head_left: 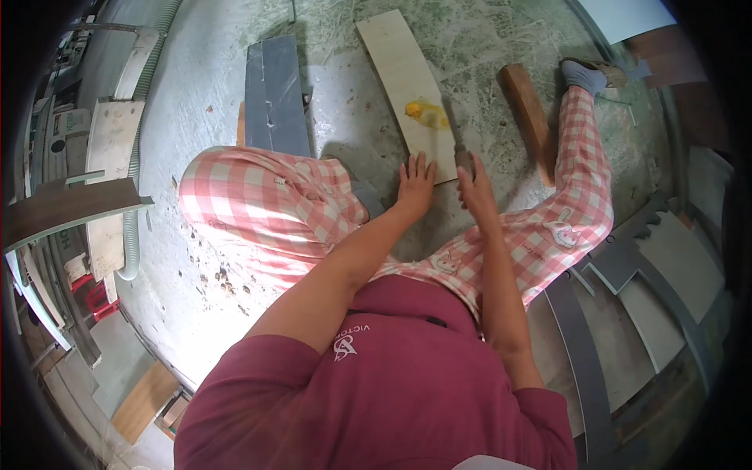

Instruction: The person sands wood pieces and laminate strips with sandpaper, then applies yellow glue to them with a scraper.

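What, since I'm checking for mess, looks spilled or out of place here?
A yellow blob sits on the pale board, by the tool in the right hand; it may be glue, not a spill.

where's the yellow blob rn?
Head view, upper centre: the yellow blob sits on the pale board, just beyond the left hand resting on the board's near end and the tool held in the right hand.

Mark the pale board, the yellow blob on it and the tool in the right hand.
pale board [401, 66], head view, bare upper face of the board.
yellow blob [427, 113], head view, middle of the blob.
tool [463, 158], head view, the stub showing above the right hand [475, 192].
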`<state>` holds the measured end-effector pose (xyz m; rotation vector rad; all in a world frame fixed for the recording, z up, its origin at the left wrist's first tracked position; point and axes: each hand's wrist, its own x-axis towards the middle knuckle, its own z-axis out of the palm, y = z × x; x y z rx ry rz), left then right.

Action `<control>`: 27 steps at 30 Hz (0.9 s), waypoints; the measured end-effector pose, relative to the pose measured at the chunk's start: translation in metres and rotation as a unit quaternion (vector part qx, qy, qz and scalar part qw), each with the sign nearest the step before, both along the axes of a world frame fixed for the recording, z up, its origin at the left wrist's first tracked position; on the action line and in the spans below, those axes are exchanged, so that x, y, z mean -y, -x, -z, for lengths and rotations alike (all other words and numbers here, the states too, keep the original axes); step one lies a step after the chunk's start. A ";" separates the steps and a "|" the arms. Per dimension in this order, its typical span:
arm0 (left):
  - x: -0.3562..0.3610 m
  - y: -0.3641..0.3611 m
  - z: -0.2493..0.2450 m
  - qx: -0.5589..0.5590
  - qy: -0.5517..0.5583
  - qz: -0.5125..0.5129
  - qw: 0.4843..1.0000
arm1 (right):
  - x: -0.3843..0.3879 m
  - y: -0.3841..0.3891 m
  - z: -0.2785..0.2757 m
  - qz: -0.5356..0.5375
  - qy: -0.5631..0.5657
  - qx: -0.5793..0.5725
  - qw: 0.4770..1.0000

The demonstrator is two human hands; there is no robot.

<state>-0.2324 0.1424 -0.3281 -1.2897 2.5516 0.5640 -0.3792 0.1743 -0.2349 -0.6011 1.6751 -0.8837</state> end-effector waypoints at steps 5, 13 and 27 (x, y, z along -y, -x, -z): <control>-0.009 -0.005 0.021 0.057 0.100 0.073 0.991 | -0.017 -0.020 0.023 -0.094 0.017 -0.149 0.984; -0.001 -0.008 0.012 0.105 0.052 0.106 0.988 | -0.018 -0.040 0.003 -0.116 -0.041 -0.141 0.982; -0.001 -0.006 0.008 0.104 0.055 0.103 0.988 | -0.023 -0.051 0.010 -0.056 -0.029 -0.125 0.990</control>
